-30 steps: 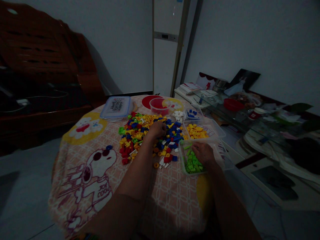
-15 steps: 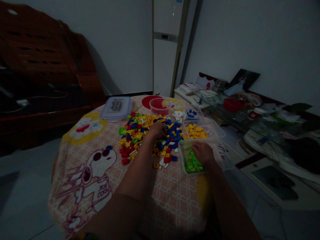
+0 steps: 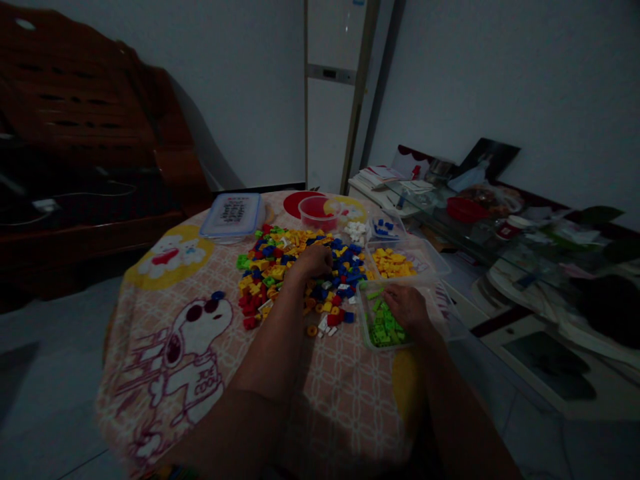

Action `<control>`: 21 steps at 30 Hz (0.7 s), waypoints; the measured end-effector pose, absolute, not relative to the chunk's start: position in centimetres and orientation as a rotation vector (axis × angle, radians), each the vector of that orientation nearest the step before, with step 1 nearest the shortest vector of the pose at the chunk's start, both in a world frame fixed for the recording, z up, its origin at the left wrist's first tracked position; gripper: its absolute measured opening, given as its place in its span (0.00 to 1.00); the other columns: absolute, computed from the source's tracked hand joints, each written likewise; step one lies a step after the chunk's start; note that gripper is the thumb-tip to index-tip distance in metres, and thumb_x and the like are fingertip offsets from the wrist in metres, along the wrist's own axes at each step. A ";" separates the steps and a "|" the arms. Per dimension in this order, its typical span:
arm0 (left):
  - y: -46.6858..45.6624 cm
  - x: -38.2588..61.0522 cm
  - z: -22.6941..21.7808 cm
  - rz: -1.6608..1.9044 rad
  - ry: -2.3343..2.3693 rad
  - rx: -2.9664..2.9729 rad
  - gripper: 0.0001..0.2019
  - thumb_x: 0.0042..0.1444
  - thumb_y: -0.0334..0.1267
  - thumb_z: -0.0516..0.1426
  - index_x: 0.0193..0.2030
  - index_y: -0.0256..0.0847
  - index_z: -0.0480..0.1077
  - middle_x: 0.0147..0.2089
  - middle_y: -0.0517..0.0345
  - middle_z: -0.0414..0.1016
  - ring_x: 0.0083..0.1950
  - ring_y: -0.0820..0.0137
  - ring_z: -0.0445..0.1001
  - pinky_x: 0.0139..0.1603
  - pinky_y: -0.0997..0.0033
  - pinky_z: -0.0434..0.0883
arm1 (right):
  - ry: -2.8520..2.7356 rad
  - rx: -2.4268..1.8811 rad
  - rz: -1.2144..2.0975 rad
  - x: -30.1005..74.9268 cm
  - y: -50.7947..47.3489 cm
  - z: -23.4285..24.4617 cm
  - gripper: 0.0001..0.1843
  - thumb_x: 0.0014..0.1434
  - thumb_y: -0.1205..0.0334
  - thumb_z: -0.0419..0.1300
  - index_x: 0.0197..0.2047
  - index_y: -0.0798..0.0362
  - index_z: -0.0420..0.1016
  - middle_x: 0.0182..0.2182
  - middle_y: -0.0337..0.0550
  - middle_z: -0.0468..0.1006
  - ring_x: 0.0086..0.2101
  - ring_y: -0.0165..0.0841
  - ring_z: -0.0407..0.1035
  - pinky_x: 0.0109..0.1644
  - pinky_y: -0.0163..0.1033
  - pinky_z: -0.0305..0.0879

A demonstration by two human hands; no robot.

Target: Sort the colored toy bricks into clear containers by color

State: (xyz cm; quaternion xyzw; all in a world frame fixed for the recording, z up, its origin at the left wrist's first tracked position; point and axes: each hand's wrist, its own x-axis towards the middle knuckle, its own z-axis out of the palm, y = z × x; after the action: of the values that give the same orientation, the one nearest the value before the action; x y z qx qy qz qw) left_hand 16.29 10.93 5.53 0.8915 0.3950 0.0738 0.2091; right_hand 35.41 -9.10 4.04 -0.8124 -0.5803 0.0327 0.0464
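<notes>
My left hand point(image 3: 316, 261) reaches into a mixed pile of toy building blocks point(image 3: 275, 263) in red, yellow, blue, green and white. Its fingers are curled down among them, and the fingertips are hidden. Over a clear plastic box point(image 3: 367, 337) at the right is my right hand point(image 3: 406, 307), fingers pressed together. Green blocks point(image 3: 385, 325) lie in this box, one close to those fingertips; whether it is held is too dim to tell. Just behind stands another clear box with yellow blocks point(image 3: 393, 263).
At the back are a small clear box with blue blocks point(image 3: 384, 227), white blocks point(image 3: 356, 231), a round clear tub point(image 3: 317, 210) and a blue-rimmed lid point(image 3: 233, 217). A patterned cloth point(image 3: 340, 400) covers the table. A cluttered glass-topped cabinet point(image 3: 450, 230) stands to the right.
Almost nothing differs. My left hand has turned slightly in the pile, its fingers curling more; my right hand stays over the green blocks.
</notes>
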 end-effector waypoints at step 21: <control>6.6 24.3 3.6 0.817 0.262 1.924 0.21 0.55 0.33 0.56 0.57 0.36 0.75 0.56 0.46 0.78 0.55 0.61 0.77 0.57 0.61 0.73 | -1.764 -2.494 0.060 35.2 -9.2 4.1 0.17 0.68 0.56 0.51 0.44 0.49 0.81 0.43 0.47 0.84 0.42 0.37 0.75 0.42 0.37 0.61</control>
State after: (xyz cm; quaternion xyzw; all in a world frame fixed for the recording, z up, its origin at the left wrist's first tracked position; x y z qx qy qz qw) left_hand 24.28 6.64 3.57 0.7936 0.1081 0.3371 0.4948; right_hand 35.21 -9.17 4.14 -0.8155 -0.5768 0.0198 0.0433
